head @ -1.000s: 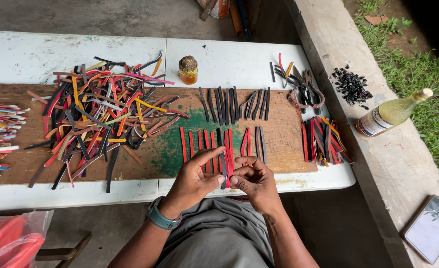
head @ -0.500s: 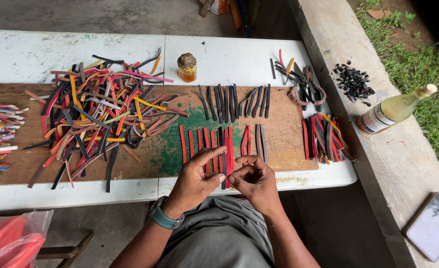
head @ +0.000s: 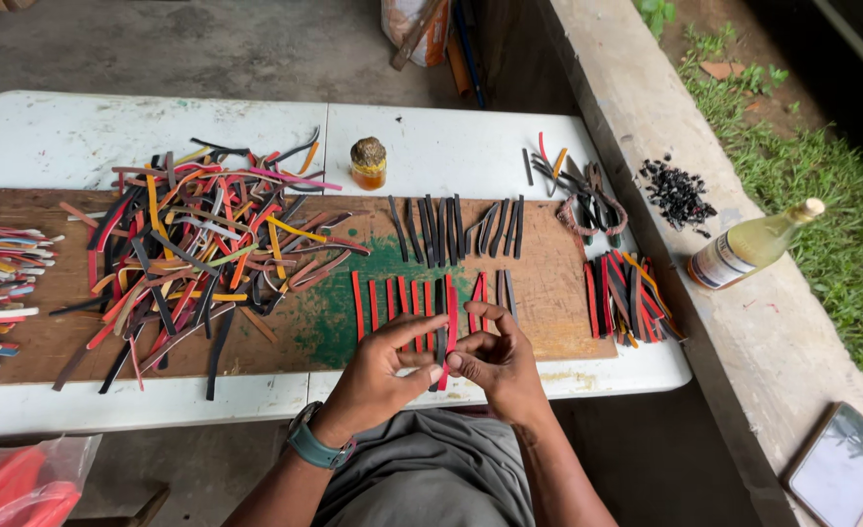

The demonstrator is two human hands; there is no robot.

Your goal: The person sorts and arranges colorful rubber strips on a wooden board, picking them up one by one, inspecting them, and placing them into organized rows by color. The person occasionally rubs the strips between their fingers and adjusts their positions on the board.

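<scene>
1. Fingers [head: 421, 363] of both hands pinch one red strip [head: 450, 330] upright over the near edge of the wooden board [head: 558, 283].
2. Left hand [head: 378, 376] grips the strip from 9 o'clock; right hand [head: 498, 363] grips it from 3 o'clock, fingertips nearly touching.
3. At 12 o'clock, just beyond the hands, a row of red strips [head: 382, 303] lies on a green paint patch [head: 339, 312].
4. Farther at 12 o'clock: a row of black strips [head: 451, 226], then a small amber jar [head: 368, 163].
5. At 10 o'clock: a mixed heap of coloured strips [head: 197, 244].
6. At 2 o'clock: a sorted bundle [head: 631, 298] on the white tabletop [head: 431, 137]; a bottle [head: 748, 246] lies on the concrete ledge [head: 646, 117].
</scene>
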